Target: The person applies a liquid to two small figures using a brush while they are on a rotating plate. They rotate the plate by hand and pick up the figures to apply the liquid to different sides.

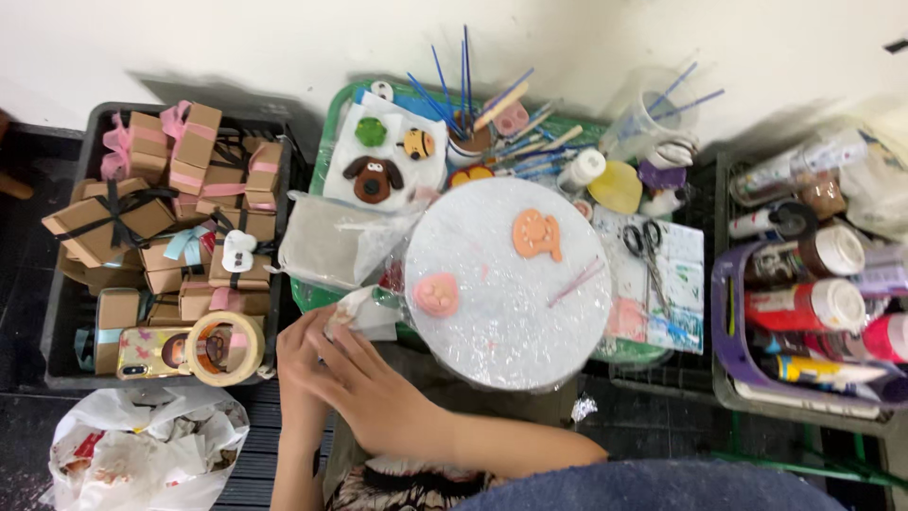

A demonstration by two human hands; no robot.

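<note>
Beside the round white board [511, 284], both hands [345, 374] together, fingers pinching a small plastic-wrapped piece [355, 312].

Both hands [345, 374] together, fingers pinched

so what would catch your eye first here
The round white board in the middle, with an orange clay piece and a pink paw on it. Behind it, a clay dog face on white paper. At the board's near left edge, both hands pinch a bit of clear wrap.
</note>
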